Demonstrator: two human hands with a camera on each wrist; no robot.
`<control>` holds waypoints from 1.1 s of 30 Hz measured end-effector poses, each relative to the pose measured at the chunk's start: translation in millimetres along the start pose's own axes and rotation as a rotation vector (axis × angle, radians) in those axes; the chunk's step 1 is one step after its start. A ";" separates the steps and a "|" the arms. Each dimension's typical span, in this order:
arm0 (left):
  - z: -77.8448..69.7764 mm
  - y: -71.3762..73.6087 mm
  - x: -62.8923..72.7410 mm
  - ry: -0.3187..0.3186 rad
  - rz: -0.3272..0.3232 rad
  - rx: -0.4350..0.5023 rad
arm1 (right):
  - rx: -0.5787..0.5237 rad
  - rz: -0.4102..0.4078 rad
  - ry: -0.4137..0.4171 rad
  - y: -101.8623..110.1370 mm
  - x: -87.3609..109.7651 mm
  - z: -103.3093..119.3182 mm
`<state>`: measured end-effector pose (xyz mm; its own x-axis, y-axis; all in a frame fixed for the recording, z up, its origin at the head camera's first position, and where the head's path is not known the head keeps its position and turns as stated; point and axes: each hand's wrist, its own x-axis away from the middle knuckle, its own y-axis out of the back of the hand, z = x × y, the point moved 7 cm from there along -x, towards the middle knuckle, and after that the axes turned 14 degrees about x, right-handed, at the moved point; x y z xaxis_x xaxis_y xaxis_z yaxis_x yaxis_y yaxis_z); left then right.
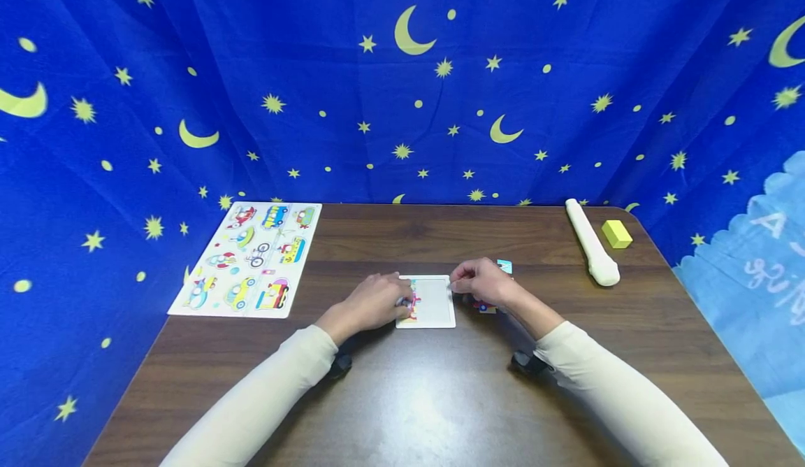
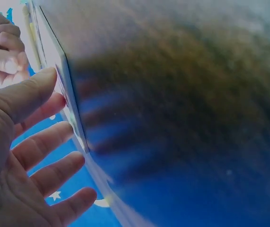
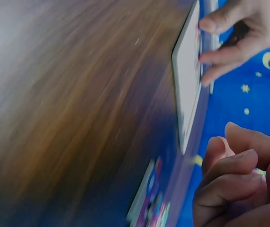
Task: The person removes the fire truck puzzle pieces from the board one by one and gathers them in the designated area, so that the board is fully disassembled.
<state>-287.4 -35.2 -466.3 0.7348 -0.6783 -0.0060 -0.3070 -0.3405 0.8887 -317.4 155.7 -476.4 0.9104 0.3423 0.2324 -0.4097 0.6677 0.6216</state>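
A shallow white puzzle tray [image 1: 434, 301] lies on the table between my hands, with colourful picture pieces [image 1: 413, 303] along its left side. My left hand [image 1: 376, 300] is at the tray's left edge; in the left wrist view its fingers [image 2: 45, 144] are spread and nearly straight. My right hand [image 1: 484, 282] is beside the tray's right edge, and in the right wrist view its fingers [image 3: 229, 184] are curled in towards the thumb. Whether anything small is between those fingertips cannot be made out. Printed pieces [image 1: 486, 307] lie partly hidden under the right hand.
A white board with vehicle pictures [image 1: 245, 261] lies at the left back of the table. Towards the right back are a long white club-shaped object [image 1: 591, 243] and a yellow block [image 1: 617, 234]. Blue star-and-moon cloth [image 1: 402, 89] hangs behind the table.
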 end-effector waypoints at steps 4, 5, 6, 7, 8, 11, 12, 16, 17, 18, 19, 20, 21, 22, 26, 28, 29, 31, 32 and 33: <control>-3.0 1.4 8.1 0.033 0.003 -0.014 | 0.037 0.033 -0.003 -15.0 -8.7 9.8; -4.8 1.7 10.3 0.034 0.002 -0.020 | 0.037 0.041 -0.010 -18.8 -11.0 11.5; -6.7 2.0 12.5 0.037 0.000 -0.026 | 0.044 0.047 -0.007 -22.5 -13.3 13.8; -8.4 1.9 14.5 0.042 -0.001 -0.033 | 0.038 0.058 -0.009 -26.2 -15.3 16.5; -10.5 1.7 16.3 0.043 -0.002 -0.044 | 0.028 0.068 -0.013 -30.4 -17.7 18.6; -17.0 0.4 19.9 0.043 -0.003 -0.069 | 0.020 0.080 -0.009 -38.7 -23.4 26.9; -19.1 0.2 20.7 0.041 -0.006 -0.078 | 0.021 0.078 -0.007 -40.7 -25.5 29.4; -26.4 -0.8 22.1 0.018 -0.010 -0.097 | 0.049 0.056 -0.006 -44.5 -32.2 37.6; -27.0 -1.5 22.2 0.016 -0.007 -0.102 | 0.061 0.050 -0.005 -45.2 -33.5 39.0; -27.3 -2.2 22.4 0.016 -0.001 -0.103 | 0.074 0.046 -0.007 -45.9 -34.7 39.8; -27.1 -3.1 22.7 0.019 0.006 -0.102 | 0.091 0.045 -0.006 -46.4 -35.5 40.9; -26.5 -4.0 23.1 0.025 0.015 -0.099 | 0.110 0.042 -0.003 -47.1 -36.2 41.7; -25.8 -4.8 23.4 0.030 0.021 -0.093 | 0.127 0.043 0.000 -47.9 -36.7 42.5; -25.2 -5.4 23.7 0.034 0.026 -0.089 | 0.144 0.042 0.003 -48.6 -37.1 43.1; -23.8 -6.6 24.0 0.039 0.034 -0.067 | 0.216 0.037 0.004 -50.0 -37.8 44.7; -23.2 -7.5 23.5 0.040 0.039 -0.068 | 0.232 0.037 0.000 -50.5 -38.1 44.9; -23.0 -7.6 23.3 0.042 0.043 -0.070 | 0.241 0.036 0.005 -50.7 -38.4 45.4; -22.4 -8.1 23.0 0.048 0.051 -0.075 | 0.246 0.038 0.010 -51.2 -39.1 46.2; -22.2 -8.3 22.8 0.050 0.054 -0.079 | 0.251 0.040 0.013 -51.3 -39.6 46.7; -22.1 -8.1 22.7 0.053 0.056 -0.081 | 0.252 0.043 0.014 -51.3 -40.1 47.0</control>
<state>-254.9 -33.4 -463.5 0.7493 -0.6588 0.0672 -0.3002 -0.2475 0.9212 -330.1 76.6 -482.4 0.8909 0.3770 0.2534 -0.4192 0.4672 0.7785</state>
